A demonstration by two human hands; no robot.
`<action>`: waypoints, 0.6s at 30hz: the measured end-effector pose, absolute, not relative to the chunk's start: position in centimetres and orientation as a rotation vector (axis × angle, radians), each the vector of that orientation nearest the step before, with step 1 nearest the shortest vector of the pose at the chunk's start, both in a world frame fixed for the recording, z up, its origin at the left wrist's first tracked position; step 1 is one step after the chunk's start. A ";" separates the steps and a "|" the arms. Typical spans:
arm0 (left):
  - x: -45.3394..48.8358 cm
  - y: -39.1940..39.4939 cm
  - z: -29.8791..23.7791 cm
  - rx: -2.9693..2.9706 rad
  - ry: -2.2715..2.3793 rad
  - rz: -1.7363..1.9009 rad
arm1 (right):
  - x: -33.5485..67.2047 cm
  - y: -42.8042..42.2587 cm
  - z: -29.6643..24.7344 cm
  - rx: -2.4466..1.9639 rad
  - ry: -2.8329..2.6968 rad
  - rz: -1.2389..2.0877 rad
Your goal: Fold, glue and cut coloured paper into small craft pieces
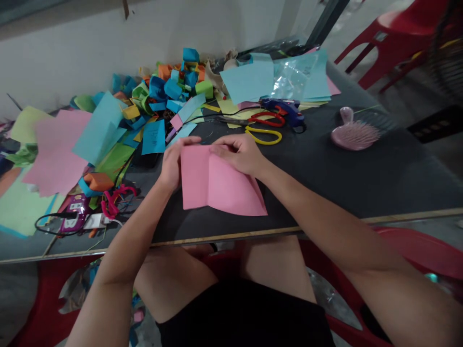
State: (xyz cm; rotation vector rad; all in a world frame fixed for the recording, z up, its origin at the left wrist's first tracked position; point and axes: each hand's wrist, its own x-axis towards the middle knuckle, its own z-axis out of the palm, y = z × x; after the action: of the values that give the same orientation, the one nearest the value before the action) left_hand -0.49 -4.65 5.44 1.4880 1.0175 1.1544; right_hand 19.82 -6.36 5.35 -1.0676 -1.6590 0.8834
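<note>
A sheet of pink paper (231,188) with a vertical crease stands partly lifted over the dark table in front of me. My left hand (175,161) holds its upper left edge, with the fingers curled behind the sheet. At the upper edge, just right of the crease, my right hand (238,152) grips the paper between thumb and fingers. The lower right corner flares outward. Behind my right hand lie scissors with red and yellow handles (265,137), and a blue tool (289,112) rests beside them.
Folded coloured paper pieces (166,89) are heaped against the wall. Pink and green sheets (60,149), pink-handled pliers (115,200) and a purple device with a cable (75,212) lie at left. A pink hairbrush (352,135) lies at right. Light blue sheets (249,79) sit at the back.
</note>
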 end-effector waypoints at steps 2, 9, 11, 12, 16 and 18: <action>-0.9 -4.1 4.9 1.339 1.014 1.094 | 19.8 -5.8 4.8 -1.057 -1.499 0.919; -0.4 -4.6 4.5 1.238 0.968 0.785 | 19.5 -5.3 3.7 -1.081 -1.305 0.932; -0.2 -4.9 5.1 1.305 1.004 0.784 | 19.5 -5.3 4.0 -1.114 -1.298 0.946; -0.3 -4.9 5.3 1.360 1.043 0.811 | 19.5 -5.4 4.1 -1.130 -1.287 0.963; -0.9 -4.5 5.4 1.731 1.172 0.842 | 20.0 -5.3 4.6 -1.185 -1.302 1.125; -1.1 -4.3 5.2 1.874 1.182 0.779 | 20.2 -5.2 4.6 -1.226 -1.394 1.186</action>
State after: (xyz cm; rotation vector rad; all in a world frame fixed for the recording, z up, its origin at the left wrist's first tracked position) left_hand -1.10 -4.28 5.23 1.8740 1.1821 0.7795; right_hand 20.19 -5.23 4.61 -1.2262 -1.3943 1.1860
